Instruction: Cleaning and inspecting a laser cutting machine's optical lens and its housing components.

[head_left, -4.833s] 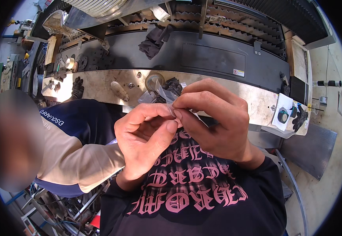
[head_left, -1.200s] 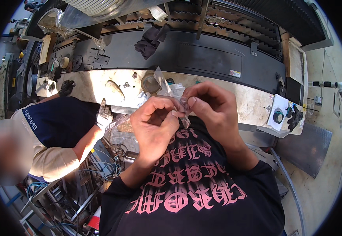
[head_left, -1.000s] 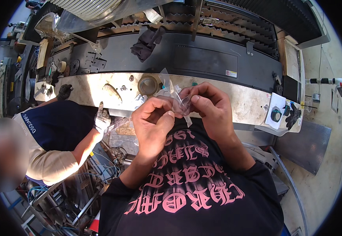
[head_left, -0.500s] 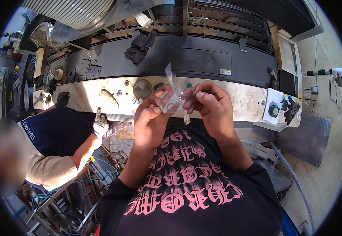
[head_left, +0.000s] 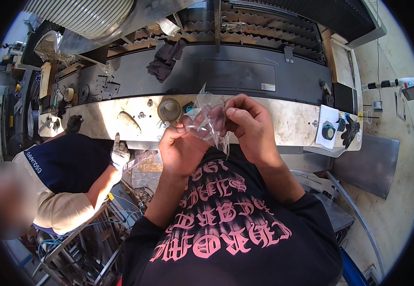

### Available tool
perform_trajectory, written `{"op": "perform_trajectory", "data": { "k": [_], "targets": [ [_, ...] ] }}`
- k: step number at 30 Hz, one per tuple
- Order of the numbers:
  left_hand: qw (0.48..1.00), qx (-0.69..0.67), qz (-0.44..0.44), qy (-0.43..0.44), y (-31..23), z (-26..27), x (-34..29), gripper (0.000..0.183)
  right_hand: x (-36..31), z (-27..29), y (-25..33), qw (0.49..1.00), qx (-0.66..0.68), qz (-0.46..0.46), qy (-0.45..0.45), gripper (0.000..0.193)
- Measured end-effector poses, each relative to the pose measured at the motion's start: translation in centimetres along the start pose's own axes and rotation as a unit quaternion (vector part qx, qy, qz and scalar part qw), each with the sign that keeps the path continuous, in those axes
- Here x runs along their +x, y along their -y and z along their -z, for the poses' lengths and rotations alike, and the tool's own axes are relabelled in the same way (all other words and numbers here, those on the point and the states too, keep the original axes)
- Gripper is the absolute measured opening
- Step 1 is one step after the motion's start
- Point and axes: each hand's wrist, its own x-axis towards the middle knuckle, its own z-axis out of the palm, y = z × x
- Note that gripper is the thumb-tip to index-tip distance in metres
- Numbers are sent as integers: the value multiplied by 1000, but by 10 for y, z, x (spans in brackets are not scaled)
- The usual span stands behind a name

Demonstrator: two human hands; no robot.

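Note:
A clear plastic bag is stretched between my two hands, above the near edge of the worktable. My left hand grips its left side, thumb on top and the other fingers behind the film. On the right, my right hand pinches the bag between thumb and curled fingers. Creases and glare on the film hide whether anything small lies inside. Just beyond my left hand, a roll of tape lies on the worktable.
At left a co-worker in a dark apron wears gloves, one hand at the table edge. A dark cloth lies on the grey machine panel. At right are a white paper and a black glove. A metal sheet stands beyond.
The bag has spread wider and turned, showing more of its face. My left fingers have shifted on the film, and my right hand has moved slightly left and up. The view has shifted slightly.

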Motion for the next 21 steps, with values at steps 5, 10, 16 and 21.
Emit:
{"op": "perform_trajectory", "data": {
  "k": [5, 10, 16, 21],
  "targets": [
    [1000, 14, -10, 24, 2, 24, 1, 34, -4, -3, -1, 987, -129, 96, -15, 11],
    [999, -28, -2, -38, 1, 11, 1, 13, -4, 6, -10, 993, -77, 80, -31, 11],
    [999, -43, -25, -16, 6, 18, 4, 16, -7, 2, -9, 998, 22, 45, -43, 11],
    [997, -36, -16, -66, 4, 21, 3, 17, -8, 1, -8, 996, 58, 46, -55, 10]
  ]
}}
